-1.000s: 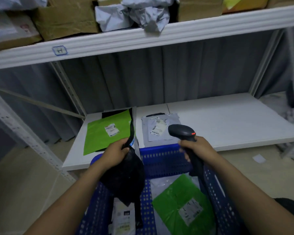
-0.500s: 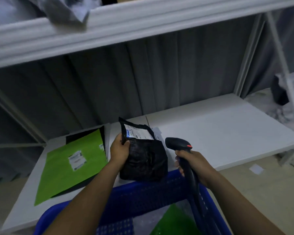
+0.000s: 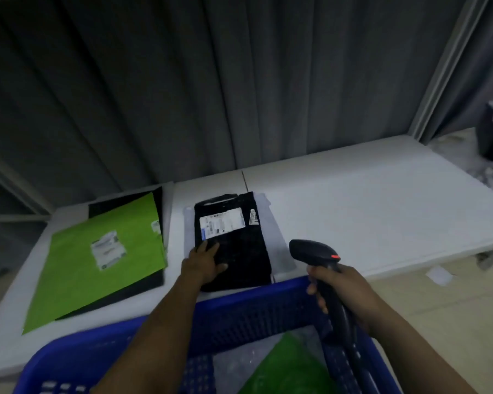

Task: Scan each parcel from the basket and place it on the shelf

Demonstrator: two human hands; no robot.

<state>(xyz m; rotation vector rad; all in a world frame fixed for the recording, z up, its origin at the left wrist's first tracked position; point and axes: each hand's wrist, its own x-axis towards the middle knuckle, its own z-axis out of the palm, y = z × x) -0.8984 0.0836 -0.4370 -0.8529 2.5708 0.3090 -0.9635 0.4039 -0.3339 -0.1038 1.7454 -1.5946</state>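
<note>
A person's left hand (image 3: 204, 264) lies palm down, fingers loosely spread, on the near left part of a black parcel (image 3: 239, 251), touching it rather than gripping it. The parcel lies flat on the white lower shelf (image 3: 382, 209), its white shipping label (image 3: 221, 223) facing up at the far end. It rests on top of a pale grey mailer (image 3: 276, 237) whose edges show on either side.

The right hand (image 3: 345, 294) is wrapped round the handle of a black barcode scanner (image 3: 315, 253). The scanner's head, marked with a small red spot, is held just right of the parcel, above the far rim of a blue plastic basket (image 3: 239, 317). Inside the basket lies a green parcel (image 3: 285, 368) on clear wrapping.

Further left on the shelf, a second green parcel (image 3: 97, 257) with a white label lies on a black mailer (image 3: 125, 204). A grey curtain (image 3: 211, 81) hangs behind the shelf.
</note>
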